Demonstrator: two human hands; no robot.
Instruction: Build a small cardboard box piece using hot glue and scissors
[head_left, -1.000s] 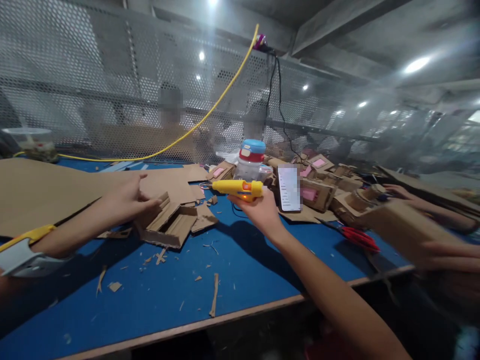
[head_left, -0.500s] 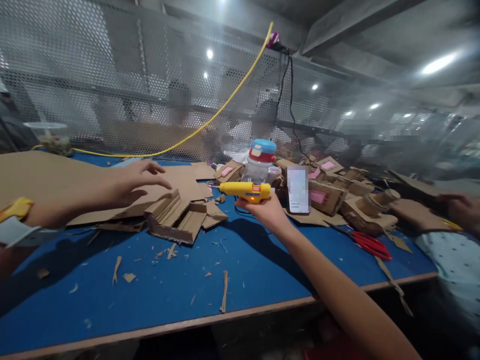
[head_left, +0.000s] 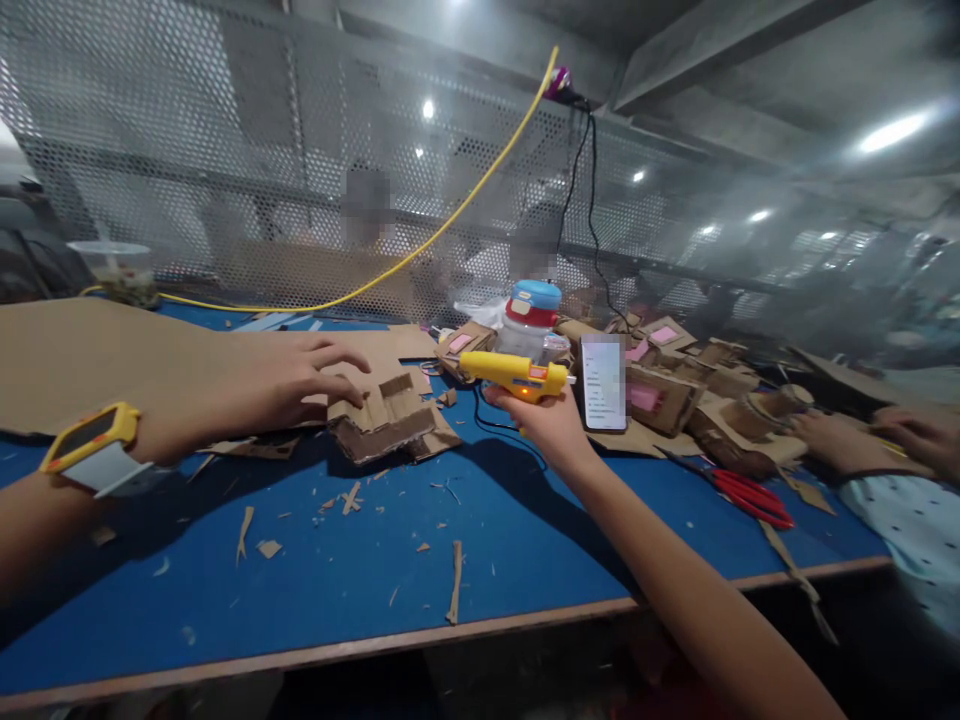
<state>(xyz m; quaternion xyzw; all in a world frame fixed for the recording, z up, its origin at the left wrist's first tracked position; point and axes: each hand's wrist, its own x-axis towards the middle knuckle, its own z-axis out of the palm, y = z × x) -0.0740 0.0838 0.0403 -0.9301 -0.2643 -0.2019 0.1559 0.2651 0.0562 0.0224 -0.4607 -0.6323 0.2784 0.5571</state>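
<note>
My right hand (head_left: 546, 420) is wrapped round a yellow hot glue gun (head_left: 506, 370), held above the table with its nozzle to the left. A small orange light glows on its side. My left hand (head_left: 311, 375) has its fingers curled on the left end of a small folded cardboard box (head_left: 386, 440), which sits tilted on the table. The thumb is partly hidden behind the box. A yellow watch (head_left: 94, 440) is on my left wrist. Behind the box lies a large flat cardboard sheet (head_left: 247, 350).
Red-handled scissors (head_left: 754, 497), a phone (head_left: 604, 385) propped upright and a blue-lidded bottle (head_left: 531, 310) stand or lie on the right, among cardboard models. Another person's hands (head_left: 832, 440) are at the far right. Scraps dot the blue table (head_left: 315, 580); a plastic tub (head_left: 120, 275) is back left.
My left hand has moved right and down onto the cardboard box, which is now turned and tilted. The glue gun has tipped slightly. The other person's hand has come nearer the cardboard models.
</note>
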